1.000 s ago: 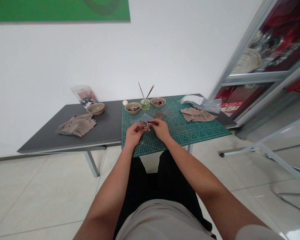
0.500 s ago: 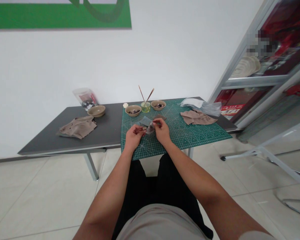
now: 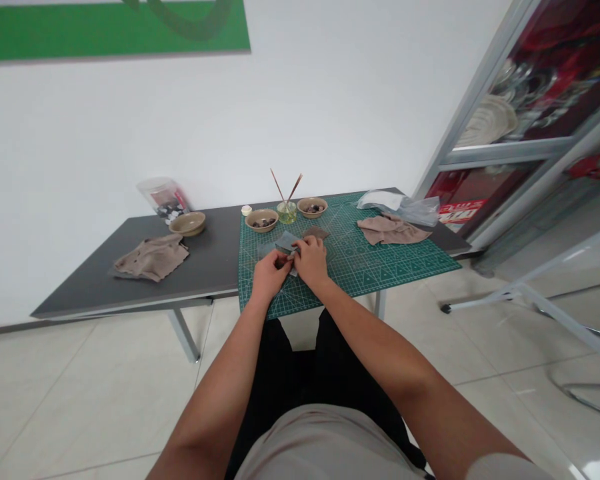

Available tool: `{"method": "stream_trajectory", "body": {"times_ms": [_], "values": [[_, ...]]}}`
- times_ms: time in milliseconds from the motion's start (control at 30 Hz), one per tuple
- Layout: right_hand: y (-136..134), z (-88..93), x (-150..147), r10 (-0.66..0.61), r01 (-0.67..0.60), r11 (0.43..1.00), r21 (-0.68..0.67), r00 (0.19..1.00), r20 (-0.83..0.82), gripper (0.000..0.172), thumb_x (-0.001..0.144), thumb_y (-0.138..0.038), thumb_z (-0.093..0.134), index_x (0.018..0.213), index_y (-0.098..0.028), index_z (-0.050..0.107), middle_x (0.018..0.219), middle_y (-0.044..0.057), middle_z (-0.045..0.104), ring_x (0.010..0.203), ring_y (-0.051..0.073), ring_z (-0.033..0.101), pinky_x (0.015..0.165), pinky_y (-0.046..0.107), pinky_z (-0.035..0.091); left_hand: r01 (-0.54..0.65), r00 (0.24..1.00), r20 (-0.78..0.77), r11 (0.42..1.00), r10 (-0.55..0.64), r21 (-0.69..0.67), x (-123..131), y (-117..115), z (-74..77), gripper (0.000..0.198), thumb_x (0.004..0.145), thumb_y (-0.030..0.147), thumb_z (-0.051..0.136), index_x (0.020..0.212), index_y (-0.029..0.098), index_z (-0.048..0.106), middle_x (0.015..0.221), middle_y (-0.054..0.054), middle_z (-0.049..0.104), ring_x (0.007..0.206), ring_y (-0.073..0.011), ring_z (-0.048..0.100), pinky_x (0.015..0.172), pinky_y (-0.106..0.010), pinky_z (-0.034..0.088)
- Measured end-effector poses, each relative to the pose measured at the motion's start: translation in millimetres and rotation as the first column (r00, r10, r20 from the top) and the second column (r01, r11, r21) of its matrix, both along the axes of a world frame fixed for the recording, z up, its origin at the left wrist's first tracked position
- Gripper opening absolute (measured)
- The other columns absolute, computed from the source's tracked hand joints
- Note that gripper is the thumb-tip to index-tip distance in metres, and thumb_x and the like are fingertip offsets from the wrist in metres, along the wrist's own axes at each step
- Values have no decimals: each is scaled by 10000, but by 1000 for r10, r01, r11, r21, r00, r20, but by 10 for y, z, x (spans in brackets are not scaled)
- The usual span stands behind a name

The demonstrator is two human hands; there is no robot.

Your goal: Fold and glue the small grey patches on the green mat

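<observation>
My left hand [image 3: 269, 277] and right hand [image 3: 310, 260] are both pinching closed on a small grey piece [image 3: 292, 254]. It is seeming thin, light and floppy, so I am judging its edges the best hold.

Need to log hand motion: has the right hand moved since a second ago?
Yes, slightly: the right hand has slid left, toward the left hand, judged against the brown patch.

Light: bright, even — source seemingly overhead.
Shadows: faint, under the worktop [image 3: 145, 283].
Glare: pale sheen on the floor [image 3: 530, 373].
Edges: wide-angle bending — cabinet frame [image 3: 480, 93] leans.
Focus: left hand [image 3: 269, 275], right hand [image 3: 310, 261], small piece [image 3: 291, 253] between them slightly soft.
</observation>
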State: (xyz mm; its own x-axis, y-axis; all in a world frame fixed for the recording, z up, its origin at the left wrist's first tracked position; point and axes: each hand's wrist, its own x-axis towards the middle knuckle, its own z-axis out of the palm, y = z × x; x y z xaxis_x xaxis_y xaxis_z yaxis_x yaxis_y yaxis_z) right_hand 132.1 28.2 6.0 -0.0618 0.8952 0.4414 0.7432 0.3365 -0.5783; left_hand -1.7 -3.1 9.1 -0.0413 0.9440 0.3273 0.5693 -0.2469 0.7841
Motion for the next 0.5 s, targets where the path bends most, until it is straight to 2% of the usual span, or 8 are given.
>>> {"method": "stream_trajectory", "body": {"times_ms": [133,233,300,367,433,500], "values": [[-4,-28,107,249,-251,968,5,957,-150,297,815,-107,544,1061,-186,691,1012,76,676,991,219,589,934,374,454,-34,996,-83,999,32,-30,12,39,17,115,816,302,627,826,191,658,755,1,685,697,-151,615,668,-262,443],[18,-58,181,334,-356,934,-35,904,-265,275,803,-146,593,1057,-180,692,975,49,705,898,187,641,865,328,489,-20,992,-126,999,16,-33,9,57,18,133,843,292,600,892,196,677,825,-20,705,769,-174,638,716,-280,459],[31,-64,214,338,-371,927,-53,888,-310,277,817,-152,583,1070,-194,689,954,31,716,874,172,657,835,309,495,4,989,-145,1000,-9,-30,9,57,22,210,846,256,596,1038,216,672,905,-23,718,837,-183,651,771,-290,473],[39,-58,238,321,-356,931,-80,903,-287,259,828,-160,580,1053,-205,698,905,19,718,844,169,662,813,305,495,36,985,-167,999,-41,-29,11,55,25,341,825,202,610,1164,229,629,957,-23,716,883,-188,653,813,-298,481],[40,-46,260,296,-316,945,-81,935,-195,218,825,-174,603,1008,-200,718,896,33,713,858,181,654,823,318,489,68,973,-219,998,-70,-16,15,55,25,354,805,155,611,1154,214,629,973,-37,705,903,-198,648,835,-312,487],[37,-36,284,261,-266,963,-48,961,-93,160,814,-195,645,942,-183,740,940,65,700,917,199,637,869,336,476,85,956,-283,996,-78,14,20,59,18,269,798,116,583,1044,194,660,981,-58,692,923,-211,638,855,-328,489]]}}
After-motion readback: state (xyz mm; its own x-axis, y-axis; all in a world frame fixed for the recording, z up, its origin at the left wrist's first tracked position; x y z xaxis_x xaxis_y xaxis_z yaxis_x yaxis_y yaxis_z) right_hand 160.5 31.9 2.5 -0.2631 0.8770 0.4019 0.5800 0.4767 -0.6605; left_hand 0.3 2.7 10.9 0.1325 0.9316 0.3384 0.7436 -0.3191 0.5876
